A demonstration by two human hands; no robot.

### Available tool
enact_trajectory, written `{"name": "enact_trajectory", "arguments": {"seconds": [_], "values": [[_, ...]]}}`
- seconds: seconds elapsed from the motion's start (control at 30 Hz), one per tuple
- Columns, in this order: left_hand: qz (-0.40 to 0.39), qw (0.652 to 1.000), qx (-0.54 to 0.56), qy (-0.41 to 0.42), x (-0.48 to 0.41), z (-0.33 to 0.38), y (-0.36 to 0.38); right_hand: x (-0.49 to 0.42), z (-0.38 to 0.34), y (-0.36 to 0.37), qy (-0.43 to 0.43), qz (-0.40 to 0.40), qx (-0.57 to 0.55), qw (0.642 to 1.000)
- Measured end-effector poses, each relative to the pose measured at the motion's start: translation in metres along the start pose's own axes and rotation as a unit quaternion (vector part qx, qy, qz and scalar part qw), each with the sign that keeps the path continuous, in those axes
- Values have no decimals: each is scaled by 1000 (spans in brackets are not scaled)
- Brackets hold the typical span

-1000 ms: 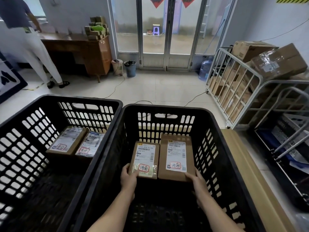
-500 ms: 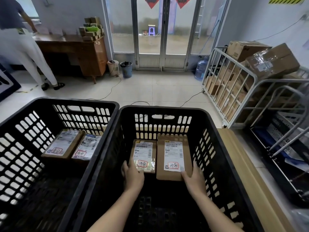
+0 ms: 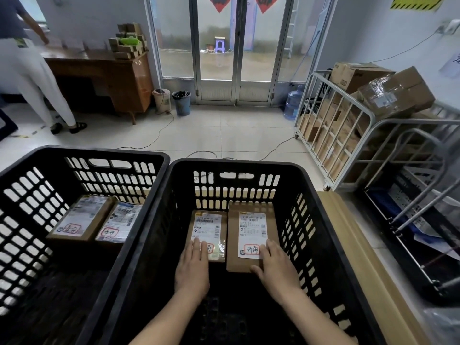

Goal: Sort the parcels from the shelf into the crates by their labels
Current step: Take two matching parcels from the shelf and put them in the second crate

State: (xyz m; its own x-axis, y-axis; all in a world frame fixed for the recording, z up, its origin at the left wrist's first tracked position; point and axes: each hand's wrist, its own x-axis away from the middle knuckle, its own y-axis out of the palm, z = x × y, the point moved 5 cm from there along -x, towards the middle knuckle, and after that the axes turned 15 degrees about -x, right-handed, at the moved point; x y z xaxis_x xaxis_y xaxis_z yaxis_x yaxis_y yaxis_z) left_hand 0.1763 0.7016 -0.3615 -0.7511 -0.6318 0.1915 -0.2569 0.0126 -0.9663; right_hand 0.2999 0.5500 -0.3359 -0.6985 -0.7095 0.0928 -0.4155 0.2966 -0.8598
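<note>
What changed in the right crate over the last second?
Both hands slid forward from the parcels' near ends onto their tops: left hand lies flat on the left parcel, right hand on the right parcel. The left hand's corner grip is released. Both parcels stay side by side near the far wall of the right crate; left crate unchanged.

Two black slotted plastic crates sit side by side with rims touching, the left crate and the right crate. In the right one two brown cardboard parcels lie flat, label up, near the far wall: a smaller glossy-taped parcel just left of a bigger parcel, each white label carrying a red-boxed handwritten mark at its near end. The left crate has a cardboard box and a label-covered packet lying flat together, a bit skewed, with the same kind of red marks.
</note>
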Motion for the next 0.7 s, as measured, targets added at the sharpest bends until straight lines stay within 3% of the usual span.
{"name": "enact_trajectory", "arguments": {"seconds": [0.33, 0.7], "values": [[-63, 998, -8, 27, 0, 1, -23, -4, -10, -8, 28, -38, 52, 998], [-12, 999, 13, 39, 34, -6, -69, 28, -36, -34, 26, -31, 51, 998]]}}
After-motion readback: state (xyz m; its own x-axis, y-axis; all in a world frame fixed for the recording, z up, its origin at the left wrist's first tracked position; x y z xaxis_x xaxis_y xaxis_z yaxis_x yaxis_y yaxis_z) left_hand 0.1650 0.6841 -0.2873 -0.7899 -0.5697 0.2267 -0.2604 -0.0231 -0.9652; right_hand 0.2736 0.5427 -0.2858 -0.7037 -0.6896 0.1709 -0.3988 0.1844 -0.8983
